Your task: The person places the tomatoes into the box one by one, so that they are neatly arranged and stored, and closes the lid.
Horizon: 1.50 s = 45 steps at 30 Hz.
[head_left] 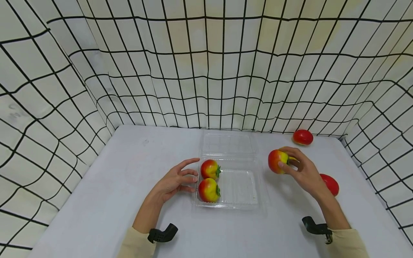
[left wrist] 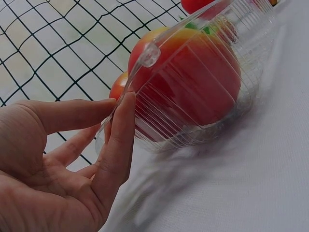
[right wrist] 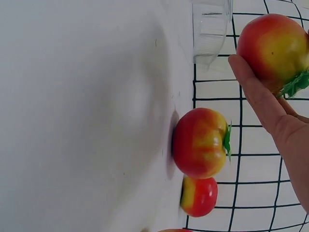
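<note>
A clear plastic container (head_left: 238, 207) lies on the table, its lid (head_left: 229, 143) folded back behind it. Two red-and-yellow fruits (head_left: 209, 190) with green leafy tops sit along its left side. My left hand (head_left: 176, 181) is at the container's left wall; fingertips pinch the rim in the left wrist view. To the right of the container, my right hand (head_left: 301, 170) holds another red-and-yellow fruit (right wrist: 273, 48) above the table, thumb and fingers on either side. Beneath it, a similar fruit (right wrist: 199, 142) stands on the table, mostly hidden by the hand in the head view.
One red fruit (head_left: 302, 137) lies at the table's back right, and another (head_left: 330, 184) is partly covered by my right forearm. Black netting (head_left: 222, 75) over pale walls borders the white table (head_left: 135, 154) at the back and sides.
</note>
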### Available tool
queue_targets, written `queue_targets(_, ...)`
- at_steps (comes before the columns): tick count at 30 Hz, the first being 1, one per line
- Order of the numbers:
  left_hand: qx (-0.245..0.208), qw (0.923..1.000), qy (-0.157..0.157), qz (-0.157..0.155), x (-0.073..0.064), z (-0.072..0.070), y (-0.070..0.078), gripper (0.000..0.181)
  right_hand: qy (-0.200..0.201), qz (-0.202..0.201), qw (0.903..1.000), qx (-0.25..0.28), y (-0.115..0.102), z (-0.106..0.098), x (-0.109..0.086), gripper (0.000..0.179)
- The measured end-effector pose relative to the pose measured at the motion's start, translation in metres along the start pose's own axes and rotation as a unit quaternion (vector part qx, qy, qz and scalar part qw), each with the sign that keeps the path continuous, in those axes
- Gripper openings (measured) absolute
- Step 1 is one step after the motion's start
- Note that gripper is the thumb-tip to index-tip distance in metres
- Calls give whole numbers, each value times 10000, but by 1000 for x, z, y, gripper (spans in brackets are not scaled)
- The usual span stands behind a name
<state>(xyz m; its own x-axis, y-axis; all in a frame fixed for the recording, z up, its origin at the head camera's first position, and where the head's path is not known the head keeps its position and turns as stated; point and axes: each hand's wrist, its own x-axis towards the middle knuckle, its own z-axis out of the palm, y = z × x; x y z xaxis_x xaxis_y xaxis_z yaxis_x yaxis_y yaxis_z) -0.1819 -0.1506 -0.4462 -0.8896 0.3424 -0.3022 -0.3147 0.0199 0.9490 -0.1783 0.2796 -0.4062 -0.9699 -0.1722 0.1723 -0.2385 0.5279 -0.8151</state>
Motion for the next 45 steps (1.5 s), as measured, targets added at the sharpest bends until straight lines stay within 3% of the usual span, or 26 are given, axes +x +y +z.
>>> queue_targets(8, 18, 10000, 10, 11, 0, -1, 0, 69, -46, 140, 9999, -35, -10, 6, 5, 70)
queue_targets(19, 25, 10000, -6, 27, 1, -1, 1, 69, -21, 73, 10000, -11, -17, 19, 8, 67)
queue_targets(27, -30, 10000, -36, -9, 0, 0, 2, 70, -263, 190, 9990, 309, -21, 25, 11, 69)
queue_targets(45, -41, 10000, -62, 8, 1, -1, -1, 70, -378, 42, 9991, 204, -29, 38, 14, 73)
